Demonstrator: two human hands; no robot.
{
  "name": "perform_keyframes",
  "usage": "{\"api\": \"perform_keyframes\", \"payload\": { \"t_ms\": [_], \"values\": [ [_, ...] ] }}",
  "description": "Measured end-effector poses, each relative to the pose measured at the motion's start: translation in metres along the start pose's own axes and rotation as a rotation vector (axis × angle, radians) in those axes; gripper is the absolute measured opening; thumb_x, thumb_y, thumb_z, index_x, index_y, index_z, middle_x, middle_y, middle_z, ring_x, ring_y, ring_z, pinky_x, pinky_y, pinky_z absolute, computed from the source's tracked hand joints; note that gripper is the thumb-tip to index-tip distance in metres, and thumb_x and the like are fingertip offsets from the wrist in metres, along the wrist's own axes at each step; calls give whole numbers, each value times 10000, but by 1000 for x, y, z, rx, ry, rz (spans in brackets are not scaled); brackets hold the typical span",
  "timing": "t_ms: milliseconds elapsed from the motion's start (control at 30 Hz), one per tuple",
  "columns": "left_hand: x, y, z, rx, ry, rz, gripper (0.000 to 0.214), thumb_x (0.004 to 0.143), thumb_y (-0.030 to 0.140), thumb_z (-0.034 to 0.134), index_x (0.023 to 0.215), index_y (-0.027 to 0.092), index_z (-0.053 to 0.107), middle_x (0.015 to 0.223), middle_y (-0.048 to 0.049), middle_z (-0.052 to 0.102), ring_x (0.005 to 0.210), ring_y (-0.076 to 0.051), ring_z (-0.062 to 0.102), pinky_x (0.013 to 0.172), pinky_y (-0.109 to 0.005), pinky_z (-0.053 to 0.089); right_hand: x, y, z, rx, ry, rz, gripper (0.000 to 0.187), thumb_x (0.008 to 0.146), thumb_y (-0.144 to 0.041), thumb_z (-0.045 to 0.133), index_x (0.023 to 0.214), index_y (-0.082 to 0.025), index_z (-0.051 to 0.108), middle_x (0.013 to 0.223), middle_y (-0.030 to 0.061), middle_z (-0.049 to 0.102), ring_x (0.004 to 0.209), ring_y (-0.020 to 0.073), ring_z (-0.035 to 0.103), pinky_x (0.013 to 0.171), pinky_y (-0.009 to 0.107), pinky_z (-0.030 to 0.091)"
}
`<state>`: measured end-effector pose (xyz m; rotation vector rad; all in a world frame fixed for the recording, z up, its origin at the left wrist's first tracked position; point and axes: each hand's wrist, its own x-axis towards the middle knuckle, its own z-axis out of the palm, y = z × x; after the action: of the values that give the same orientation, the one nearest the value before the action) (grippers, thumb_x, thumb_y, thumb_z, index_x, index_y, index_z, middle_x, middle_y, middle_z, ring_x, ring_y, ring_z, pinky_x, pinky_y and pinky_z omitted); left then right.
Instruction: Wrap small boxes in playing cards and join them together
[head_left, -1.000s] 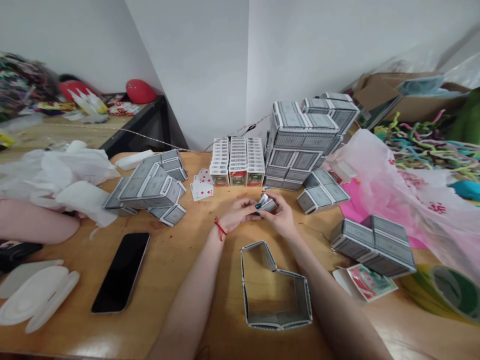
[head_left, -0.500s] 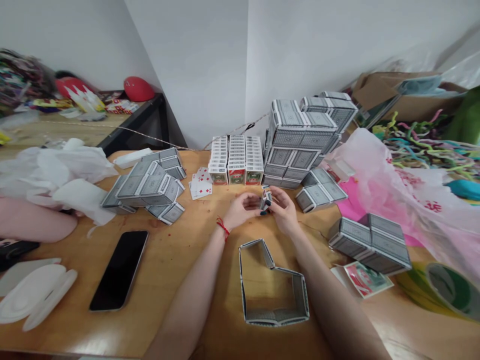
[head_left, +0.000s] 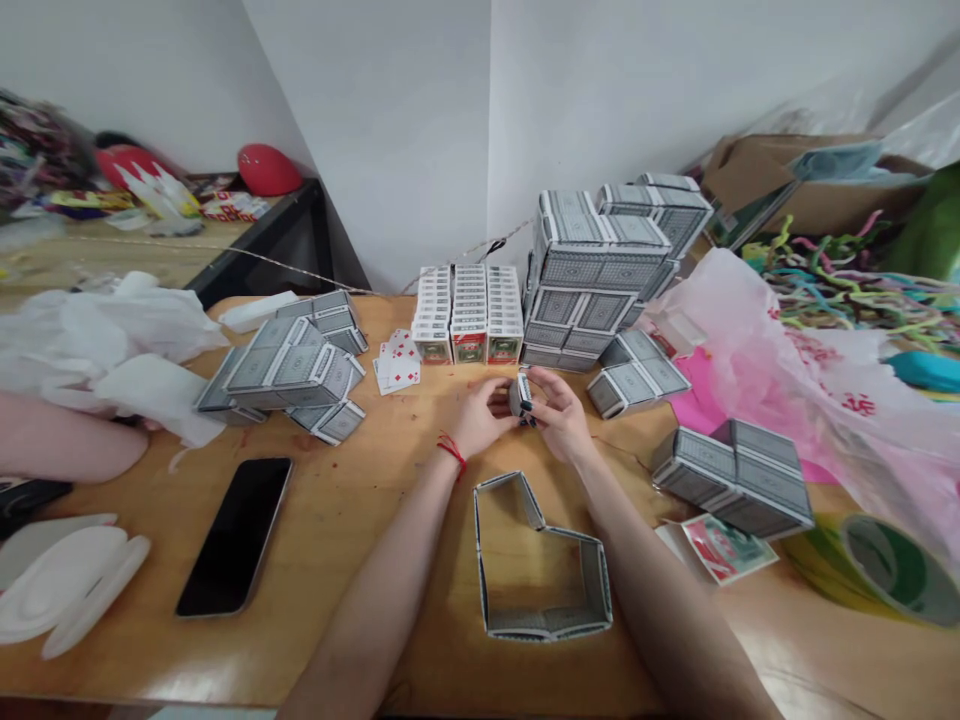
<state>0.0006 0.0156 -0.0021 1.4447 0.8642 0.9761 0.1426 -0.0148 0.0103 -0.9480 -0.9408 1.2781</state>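
Both my hands meet over the middle of the wooden table [head_left: 345,530], closed round a small pack of playing cards [head_left: 520,394] held on edge. My left hand [head_left: 480,415], with a red string at the wrist, grips it from the left. My right hand [head_left: 559,415], with dark nails, grips it from the right. Just behind them stand three rows of card packs [head_left: 470,312] and a few loose cards [head_left: 397,363]. Between my forearms an outline of cards set on edge [head_left: 540,560] stands on the table.
Blocks of grey-backed card packs lie at the left [head_left: 292,375], stacked at the back [head_left: 600,270] and at the right [head_left: 739,480]. A black phone [head_left: 236,535] and white cases [head_left: 67,585] lie front left. Another person's arm [head_left: 67,450] rests at the left edge. A pink bag [head_left: 810,400] spreads at right.
The pack has turned in my hands from lying flat to standing on edge. Both hands have shifted slightly away from me, toward the rows of packs.
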Motion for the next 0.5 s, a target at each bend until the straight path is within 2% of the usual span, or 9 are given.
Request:
{"api": "perform_keyframes", "payload": {
  "t_ms": [133, 233, 367, 500],
  "values": [
    [0, -2, 0, 168, 92, 87, 517, 604, 104, 652, 1087, 160, 475, 1058, -111, 549, 833, -150, 602, 735, -314, 527, 0, 1, 3, -9, -27, 31, 530, 582, -321, 690, 1088, -257, 544, 1224, 54, 503, 709, 124, 561, 598, 265, 453],
    [0, -1, 0, 305, 150, 138, 544, 604, 57, 616, 1110, 174, 453, 1136, -118, 485, 802, -140, 595, 696, -300, 531, 2, 5, 4, 11, -13, 62, 459, 609, -353, 671, 1043, -231, 582, 1120, 60, 575, 778, 156, 573, 618, 278, 457],
    [-1, 1, 1, 482, 208, 195, 565, 586, 17, 605, 1103, 189, 455, 1140, -106, 475, 878, -177, 567, 749, -336, 511, 5, 12, 3, -26, 40, 93, 324, 634, -398, 649, 895, -206, 643, 877, 39, 647, 696, 149, 570, 582, 277, 452],
    [-2, 1, 1, 521, 222, 235, 544, 589, 14, 593, 1082, 200, 457, 1109, -86, 487, 945, -190, 540, 795, -342, 487, 6, 14, 4, -87, 48, 86, 340, 624, -427, 650, 872, -195, 655, 820, 33, 649, 641, 143, 562, 568, 283, 453]
  ]
}}
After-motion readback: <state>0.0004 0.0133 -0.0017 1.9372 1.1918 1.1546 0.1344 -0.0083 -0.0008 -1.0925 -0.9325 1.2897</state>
